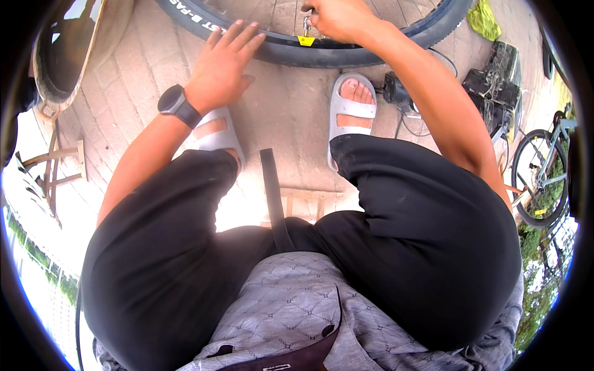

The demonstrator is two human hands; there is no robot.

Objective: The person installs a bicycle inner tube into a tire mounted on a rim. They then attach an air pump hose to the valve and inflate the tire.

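Observation:
A black bicycle tyre point(322, 52) on its wheel stands on the brick paving in front of my feet. My left hand point(223, 65), with a dark watch on the wrist, rests flat with fingers spread against the tyre's sidewall. My right hand point(337, 18) is closed on the metal valve point(305, 26) that sticks out of the rim, just above a small yellow sticker point(305, 41). I sit with knees apart in black trousers, with grey sandals point(351, 108) on my feet.
A wooden board point(68, 55) leans at the far left above a small wooden frame point(59, 164). Black boxes and a cable point(495, 86) lie at the right, with a yellow-green cloth point(484, 20) behind them. A bicycle point(544, 167) stands at the right edge.

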